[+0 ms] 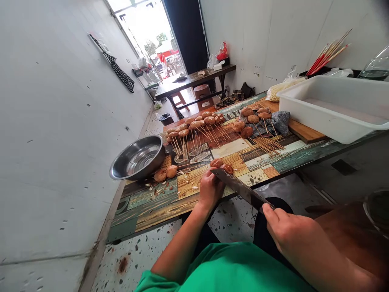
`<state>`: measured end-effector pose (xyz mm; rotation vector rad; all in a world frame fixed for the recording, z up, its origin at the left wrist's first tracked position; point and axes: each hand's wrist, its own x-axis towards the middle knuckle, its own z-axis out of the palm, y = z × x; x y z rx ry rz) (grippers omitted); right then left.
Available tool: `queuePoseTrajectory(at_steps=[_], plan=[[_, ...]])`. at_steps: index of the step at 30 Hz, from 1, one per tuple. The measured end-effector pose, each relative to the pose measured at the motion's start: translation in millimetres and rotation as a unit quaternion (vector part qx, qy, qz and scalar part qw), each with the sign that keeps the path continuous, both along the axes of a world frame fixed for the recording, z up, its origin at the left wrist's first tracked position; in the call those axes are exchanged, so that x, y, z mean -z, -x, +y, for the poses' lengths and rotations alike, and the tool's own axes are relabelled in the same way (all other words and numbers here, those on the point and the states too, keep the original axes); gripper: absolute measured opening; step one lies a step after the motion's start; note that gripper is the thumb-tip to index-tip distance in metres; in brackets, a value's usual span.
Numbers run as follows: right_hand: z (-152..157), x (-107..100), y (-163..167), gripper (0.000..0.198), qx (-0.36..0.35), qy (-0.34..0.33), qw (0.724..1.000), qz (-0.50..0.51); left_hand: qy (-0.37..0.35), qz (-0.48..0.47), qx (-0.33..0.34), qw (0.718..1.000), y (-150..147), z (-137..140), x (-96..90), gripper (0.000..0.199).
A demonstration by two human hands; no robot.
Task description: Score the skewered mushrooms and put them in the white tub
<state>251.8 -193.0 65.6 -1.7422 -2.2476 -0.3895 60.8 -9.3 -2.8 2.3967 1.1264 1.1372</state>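
My left hand is closed around the lower part of a mushroom skewer, with brown mushroom caps showing above the fingers; the stick itself is mostly hidden. In my right hand is the handle end of a broad-bladed knife. Its blade slants up to the left, with the tip right beside the caps, and I cannot tell whether it touches them. Left of my left hand, a skewer with two mushrooms lies among pale cut scraps. Further back, several finished mushroom skewers lie in a row.
A steel basin stands at the table's left end. To the right are loose mushrooms on a grey cloth, bare sticks, a wooden board and a white plastic tub. The table's front edge is close to my legs.
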Motion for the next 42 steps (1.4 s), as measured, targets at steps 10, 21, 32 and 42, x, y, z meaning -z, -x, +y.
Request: queuePoseTrajectory(at_steps=[10,21,32,42], plan=[[16.1,-13.8,2.4,0.033,0.007,-0.036,0.999,0.013,0.020,0.024,-0.022,0.999,1.0,-1.1,1.2,0.021],[-6.3,2.9,-34.2,0.050,0.064,-0.107,0.981,0.148,0.133,0.351,-0.100,0.922,-32.9,20.6,-77.7,0.027],[-17.3,19.2,-45.2,0.044,0.076,-0.074,0.980,0.170,0.169,0.513,-0.037,0.841,-56.2,34.4,-114.2,0.022],[-20.0,17.9,-51.3,0.035,0.111,-0.077,0.963,0.232,0.160,0.479,0.002,0.863,-42.2,37.9,-116.4,0.024]])
